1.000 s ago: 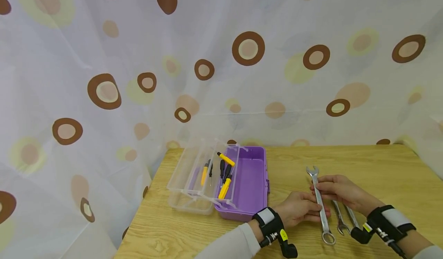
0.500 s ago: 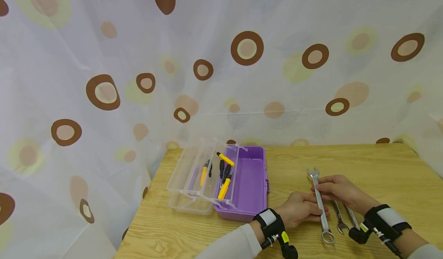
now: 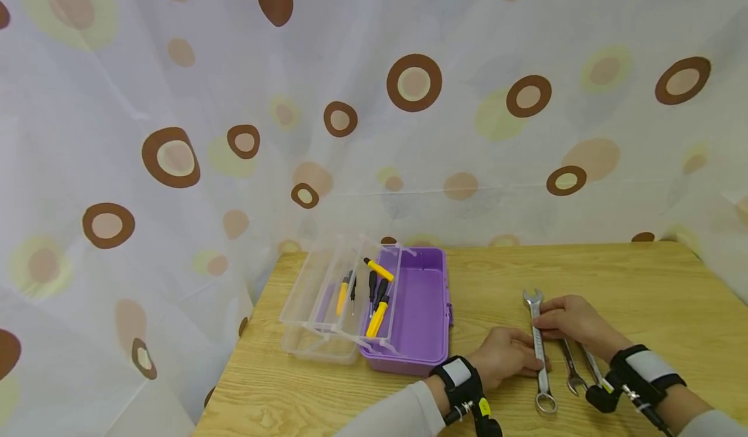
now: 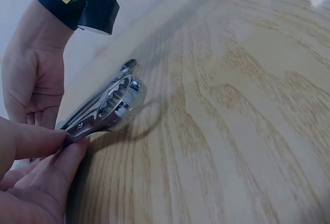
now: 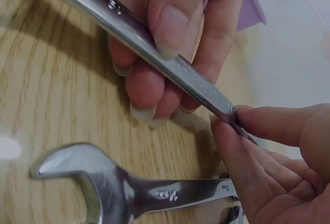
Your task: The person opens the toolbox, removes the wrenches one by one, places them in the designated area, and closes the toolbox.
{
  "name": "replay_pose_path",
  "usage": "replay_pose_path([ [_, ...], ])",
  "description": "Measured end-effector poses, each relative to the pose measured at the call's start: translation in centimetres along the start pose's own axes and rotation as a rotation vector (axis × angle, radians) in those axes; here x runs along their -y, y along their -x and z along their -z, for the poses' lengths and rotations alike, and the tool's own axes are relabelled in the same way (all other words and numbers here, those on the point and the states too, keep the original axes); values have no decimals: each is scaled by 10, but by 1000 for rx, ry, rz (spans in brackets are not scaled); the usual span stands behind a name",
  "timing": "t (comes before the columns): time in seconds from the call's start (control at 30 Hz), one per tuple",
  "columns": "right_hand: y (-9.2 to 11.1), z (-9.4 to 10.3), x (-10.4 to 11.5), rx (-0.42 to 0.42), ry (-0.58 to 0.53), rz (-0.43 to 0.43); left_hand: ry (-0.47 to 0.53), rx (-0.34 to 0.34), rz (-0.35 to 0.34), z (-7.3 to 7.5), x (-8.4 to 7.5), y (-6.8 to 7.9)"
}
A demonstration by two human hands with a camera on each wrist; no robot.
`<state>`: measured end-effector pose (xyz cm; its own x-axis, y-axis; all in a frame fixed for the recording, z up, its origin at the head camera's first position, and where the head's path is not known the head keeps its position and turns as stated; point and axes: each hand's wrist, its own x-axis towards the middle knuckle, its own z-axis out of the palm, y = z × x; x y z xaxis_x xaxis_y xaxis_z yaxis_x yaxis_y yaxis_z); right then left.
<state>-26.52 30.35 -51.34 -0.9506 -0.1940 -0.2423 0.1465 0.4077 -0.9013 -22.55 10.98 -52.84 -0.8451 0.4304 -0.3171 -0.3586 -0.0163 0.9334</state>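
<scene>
A silver combination wrench (image 3: 538, 346) is held between both hands over the right part of the table. My left hand (image 3: 501, 358) pinches its shank toward the ring end, thumb on top and fingers underneath. Farther up, near the open-ended jaw, my right hand (image 3: 575, 323) pinches the same shank between thumb and fingers. The ring end (image 4: 122, 97) sticks out past the left fingers in the left wrist view, close over the wood. Two more wrenches lie under and beside the right hand: one wrench (image 3: 571, 369) shows its open end, the other wrench (image 3: 591, 362) is partly hidden by the wrist camera.
Left of the hands stands an opened purple toolbox (image 3: 422, 307). Its clear tray (image 3: 327, 323) is swung out to the left and holds several screwdrivers with yellow or black handles. A patterned curtain (image 3: 350, 216) hangs behind the wooden table (image 3: 280, 391).
The wrench has turned slightly: its ring end has swung left and its open end has shifted a little right and down. Both hands keep their pinch on it.
</scene>
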Motion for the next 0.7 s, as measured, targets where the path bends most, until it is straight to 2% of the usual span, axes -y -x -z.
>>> replay_pose_path([
  [0.17,1,-1,3,-35,38,2,-91,-11,-8,-5,-2,3],
  [0.37,4,-2,6,-82,88,6,-321,-61,-42,-9,-9,6],
  [0.5,3,-3,3,-105,128,40,-471,-101,-44,-11,-12,6],
  [0.7,4,-5,6,-150,224,78,-536,-169,-11,-15,-15,4],
])
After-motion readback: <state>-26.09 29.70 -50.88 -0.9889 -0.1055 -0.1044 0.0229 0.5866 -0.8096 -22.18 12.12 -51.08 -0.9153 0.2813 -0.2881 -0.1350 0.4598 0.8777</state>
